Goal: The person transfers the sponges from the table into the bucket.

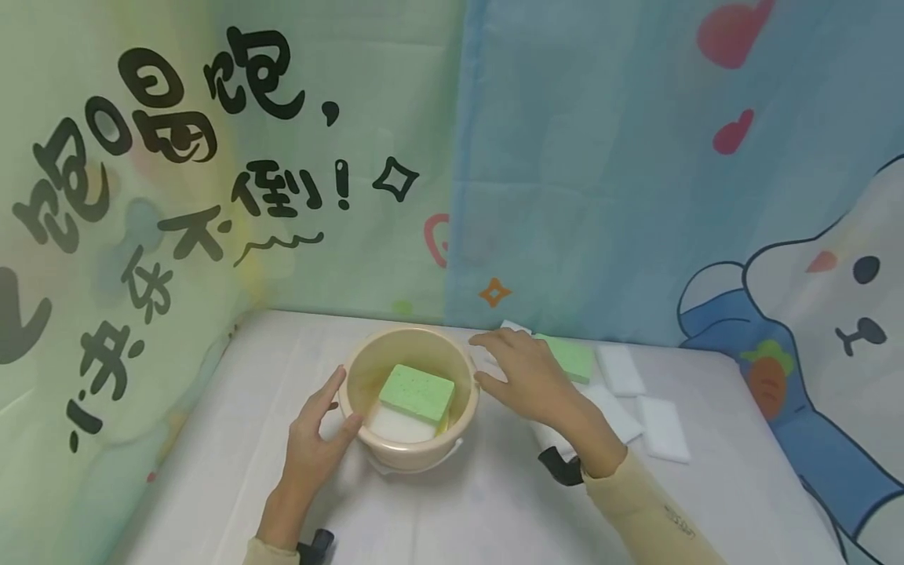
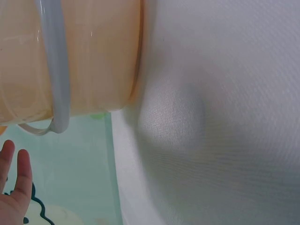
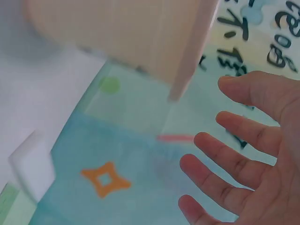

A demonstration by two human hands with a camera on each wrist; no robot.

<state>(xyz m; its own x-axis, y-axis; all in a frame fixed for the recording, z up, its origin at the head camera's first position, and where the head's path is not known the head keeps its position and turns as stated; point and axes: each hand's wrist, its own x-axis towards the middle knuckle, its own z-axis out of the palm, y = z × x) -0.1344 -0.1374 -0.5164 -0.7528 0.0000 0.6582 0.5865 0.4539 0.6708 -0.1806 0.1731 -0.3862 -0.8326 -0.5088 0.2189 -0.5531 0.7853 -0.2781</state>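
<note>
A cream bucket (image 1: pixel 406 457) stands on the white-covered table, its pale handle (image 2: pixel 56 70) hanging down the side in the left wrist view. Inside it, a green sponge (image 1: pixel 417 391) lies tilted on top of a white sponge (image 1: pixel 397 426). My left hand (image 1: pixel 311 435) is at the bucket's left rim, thumb and fingers spread and extended along it. On the opposite side, my right hand (image 1: pixel 526 375) is beside the right rim with its fingers spread. The right wrist view shows this hand (image 3: pixel 253 154) holding nothing, a gap between its fingertips and the bucket.
Right of the bucket lie another green sponge (image 1: pixel 570 359) and several white pieces, including one near the back (image 1: pixel 621 370) and one nearer the front (image 1: pixel 662 429). A printed cloth backdrop (image 1: pixel 579 196) rises behind the table (image 1: pixel 494 510) and along its left side.
</note>
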